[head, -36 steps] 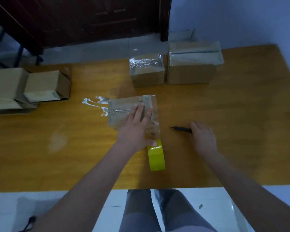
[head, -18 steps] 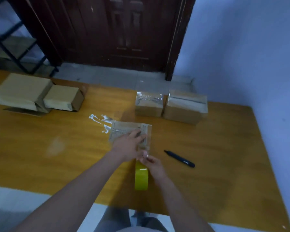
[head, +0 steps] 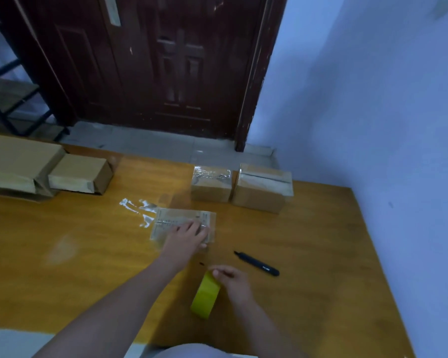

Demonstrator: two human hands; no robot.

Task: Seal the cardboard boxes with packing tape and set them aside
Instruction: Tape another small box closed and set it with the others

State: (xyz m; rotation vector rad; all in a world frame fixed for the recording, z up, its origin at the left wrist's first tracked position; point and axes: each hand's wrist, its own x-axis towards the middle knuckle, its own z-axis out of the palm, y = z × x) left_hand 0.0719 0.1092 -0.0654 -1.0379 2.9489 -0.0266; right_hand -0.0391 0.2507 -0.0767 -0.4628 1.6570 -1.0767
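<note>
Box [head: 183, 223] lies mid-counter [head: 321, 254] under my left hand [head: 185, 237], fingers flat. My right hand [head: 234, 279] has its grip on the tape roll [head: 204, 294] nearer me; a pen [head: 256, 263] lies just beside.

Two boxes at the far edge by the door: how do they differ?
The left far box is smaller, and its top is covered in crinkled, shiny tape. The right far box is bigger and wider, with smoother tape and a dark seam line still visible across its top. The left one sits nearer the table's middle, the right one nearer the wall. Both are brown cardboard, closed and standing side by side.
</note>
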